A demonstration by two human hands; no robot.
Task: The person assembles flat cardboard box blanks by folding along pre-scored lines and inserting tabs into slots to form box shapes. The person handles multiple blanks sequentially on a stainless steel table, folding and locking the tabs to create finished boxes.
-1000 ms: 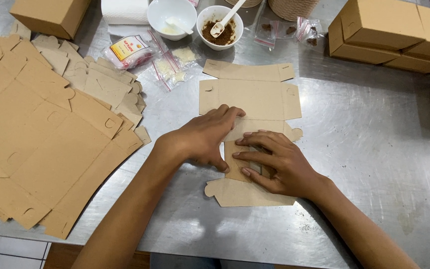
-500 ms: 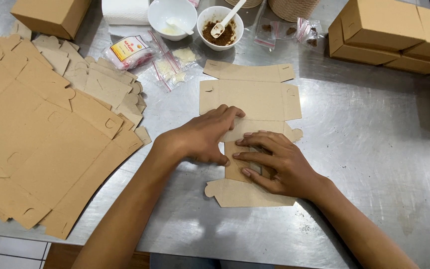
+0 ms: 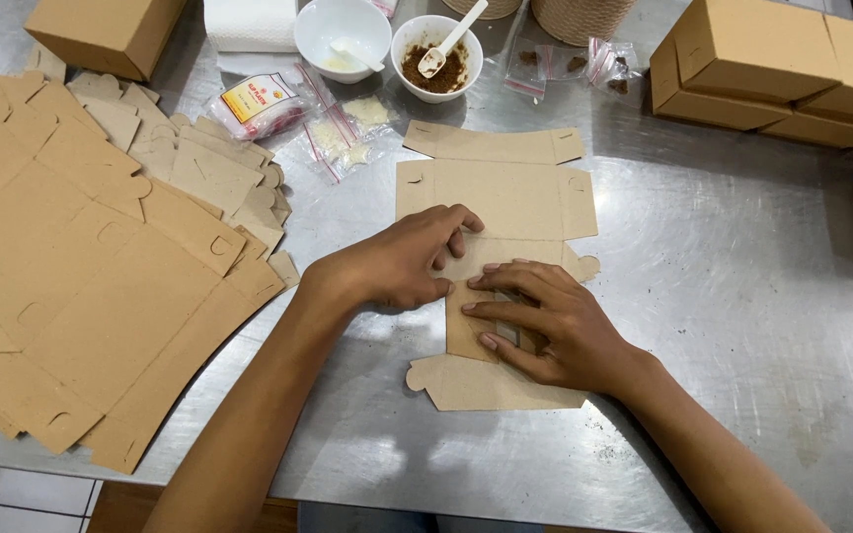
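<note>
**Flat box blank pinned under both hands**

I judge the die-cut cardboard blank (image 3: 494,212) light, thin and stiff along its panels but ready to bend at the scored creases; the flap edges look best for taking hold. It is plain brown, flat, with tabbed flaps and small slots, lying mid-table toward the near edge of the steel table (image 3: 742,296). My left hand (image 3: 397,266) presses on it, fingers curled; my right hand (image 3: 545,326) lies flat, fingers spread, grasping nothing.
</note>
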